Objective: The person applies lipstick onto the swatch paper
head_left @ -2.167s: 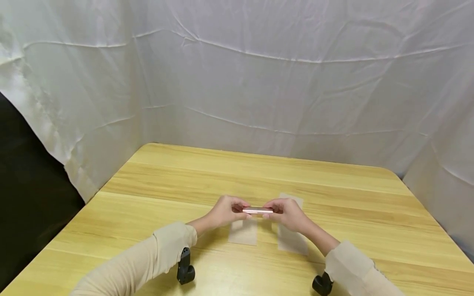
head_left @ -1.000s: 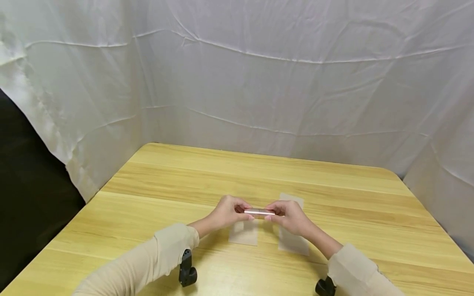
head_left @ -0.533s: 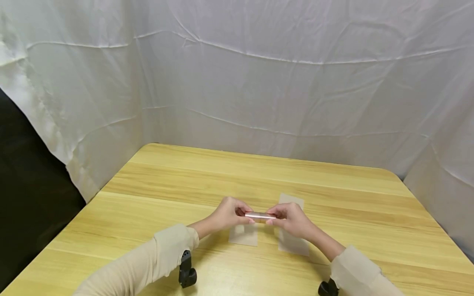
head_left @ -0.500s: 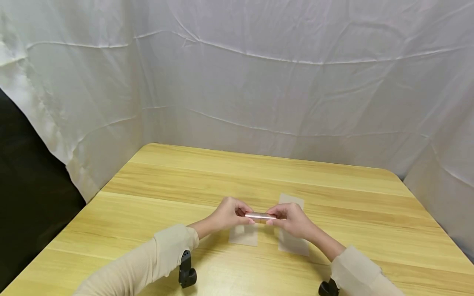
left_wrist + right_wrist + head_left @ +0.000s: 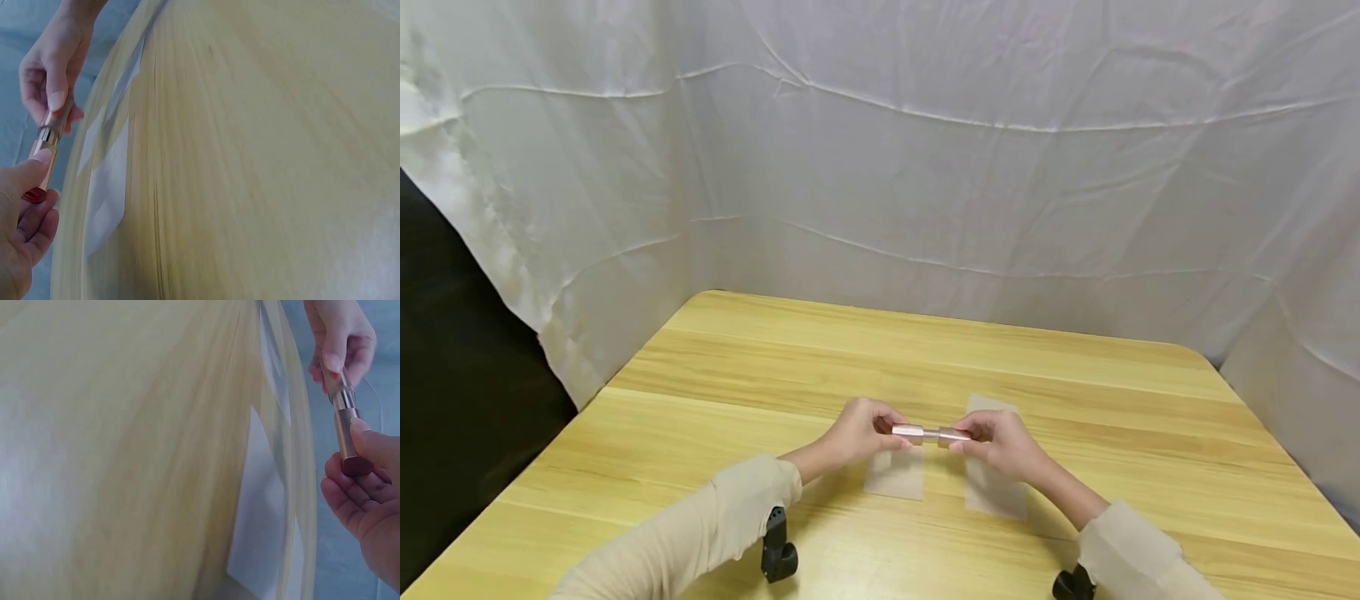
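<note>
My left hand (image 5: 859, 429) and right hand (image 5: 1006, 443) both at work on one tube (image 5: 931, 434), rose-gold and shiny, held up off the wooden table (image 5: 820, 350) between them; it lies sideways across my view, nearly level, its right end a touch lower.

Left: thumb and fingers pinching the left half (image 5: 907, 432); right: thumb and fingers pinching the right half (image 5: 953, 437); the two halves stand apart, in line, a narrower silver neck (image 5: 343, 399) bridging them; in the right wrist view my right thumb lies along the side of its half, fingers curled beneath the dark reddish flat end (image 5: 357, 466); in the left wrist view the end by my left fingers shows deep red (image 5: 34, 195).

Flat on the table, two pale sheets, bare wood between; the left sheet (image 5: 895, 479) under my left hand and the tube; the right sheet (image 5: 996, 493), longer, partly hidden by my right hand. Cream sleeves (image 5: 730, 504) on both arms, a black camera (image 5: 778, 550) by each cuff; light cloth (image 5: 925, 192) hangs in folds behind the table and along its sides; dark patch at far left.
</note>
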Demonstrator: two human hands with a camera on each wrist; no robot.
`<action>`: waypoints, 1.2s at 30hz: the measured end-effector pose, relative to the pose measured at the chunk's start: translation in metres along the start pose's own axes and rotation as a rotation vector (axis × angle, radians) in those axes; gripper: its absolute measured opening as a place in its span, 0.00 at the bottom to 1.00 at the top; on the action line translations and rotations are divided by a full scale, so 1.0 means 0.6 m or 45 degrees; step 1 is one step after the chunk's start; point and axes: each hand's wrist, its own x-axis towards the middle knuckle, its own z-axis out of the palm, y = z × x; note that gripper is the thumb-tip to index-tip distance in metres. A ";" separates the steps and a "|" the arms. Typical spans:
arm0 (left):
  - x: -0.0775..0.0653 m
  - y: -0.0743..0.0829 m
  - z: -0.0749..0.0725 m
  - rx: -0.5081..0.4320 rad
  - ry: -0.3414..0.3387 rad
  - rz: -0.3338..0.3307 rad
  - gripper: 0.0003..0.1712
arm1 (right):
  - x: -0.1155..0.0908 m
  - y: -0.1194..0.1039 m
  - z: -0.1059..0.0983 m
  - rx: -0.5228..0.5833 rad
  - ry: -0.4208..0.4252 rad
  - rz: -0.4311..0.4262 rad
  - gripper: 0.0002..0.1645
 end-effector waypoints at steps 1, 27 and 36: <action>0.000 -0.002 -0.002 0.006 0.010 -0.003 0.10 | -0.001 0.002 -0.003 -0.003 0.005 0.010 0.10; -0.008 -0.016 -0.014 -0.205 0.132 -0.254 0.14 | 0.009 0.008 -0.019 0.126 0.051 0.242 0.19; -0.011 -0.023 -0.017 -0.272 0.204 -0.271 0.16 | 0.029 0.009 -0.015 0.146 0.142 0.340 0.17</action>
